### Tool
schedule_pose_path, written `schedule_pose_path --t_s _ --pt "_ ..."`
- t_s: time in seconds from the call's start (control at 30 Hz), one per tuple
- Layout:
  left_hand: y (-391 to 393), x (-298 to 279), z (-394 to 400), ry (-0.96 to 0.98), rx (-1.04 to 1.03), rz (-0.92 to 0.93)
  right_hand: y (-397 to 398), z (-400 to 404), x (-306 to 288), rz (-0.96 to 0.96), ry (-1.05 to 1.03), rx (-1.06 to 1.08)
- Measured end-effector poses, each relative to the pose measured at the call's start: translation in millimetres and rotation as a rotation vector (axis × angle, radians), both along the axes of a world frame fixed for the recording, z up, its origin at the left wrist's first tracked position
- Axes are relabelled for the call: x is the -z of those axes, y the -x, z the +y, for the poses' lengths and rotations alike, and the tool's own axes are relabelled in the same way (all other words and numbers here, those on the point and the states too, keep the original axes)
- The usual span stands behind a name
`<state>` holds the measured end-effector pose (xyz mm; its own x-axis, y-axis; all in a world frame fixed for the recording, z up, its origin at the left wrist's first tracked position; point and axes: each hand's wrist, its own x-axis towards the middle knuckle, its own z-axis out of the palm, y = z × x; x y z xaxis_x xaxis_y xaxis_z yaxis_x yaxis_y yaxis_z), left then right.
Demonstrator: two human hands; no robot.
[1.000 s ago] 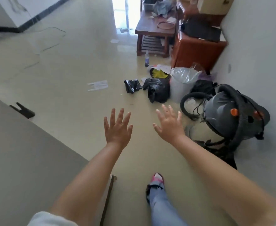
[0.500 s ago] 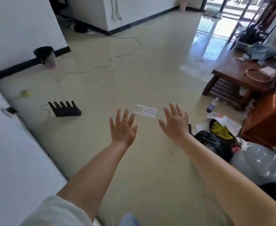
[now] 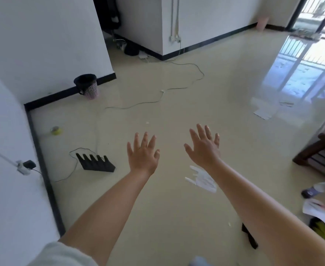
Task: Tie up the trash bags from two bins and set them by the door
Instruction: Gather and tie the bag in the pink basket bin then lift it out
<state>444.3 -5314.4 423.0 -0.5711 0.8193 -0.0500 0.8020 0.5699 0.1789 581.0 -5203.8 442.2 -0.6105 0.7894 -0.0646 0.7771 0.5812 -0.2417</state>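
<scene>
The view swings left across the room. The vacuum cleaner, the clear-lined bin and the black bags beside it drop out of sight at the right. The small bin [image 3: 86, 84] by the wall now sits nearer the middle of the view, and the black router [image 3: 95, 163] lies closer. The white plastic bag [image 3: 203, 179] now shows beneath the right forearm instead of between the hands.
</scene>
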Motion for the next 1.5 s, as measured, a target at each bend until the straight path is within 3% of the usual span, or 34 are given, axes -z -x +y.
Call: schedule_pose_path --t_s 0.47,0.83,1.17,1.5 --pt "262.1 1.2 267.9 0.002 -0.296 0.013 292.6 313.7 10.6 -0.053 -0.003 -0.306" --pt "525.2 29.2 386.5 0.127 -0.472 -0.007 582.5 460.7 27.7 -0.074 0.008 -0.468" --pt "760.8 26.9 508.4 0.104 -0.522 -0.016 806.6 594.3 29.5 -0.111 -0.004 -0.453" --pt "998.6 32.9 605.7 0.102 -0.722 -0.044 1071.4 710.0 32.7 -0.147 -0.031 -0.624"
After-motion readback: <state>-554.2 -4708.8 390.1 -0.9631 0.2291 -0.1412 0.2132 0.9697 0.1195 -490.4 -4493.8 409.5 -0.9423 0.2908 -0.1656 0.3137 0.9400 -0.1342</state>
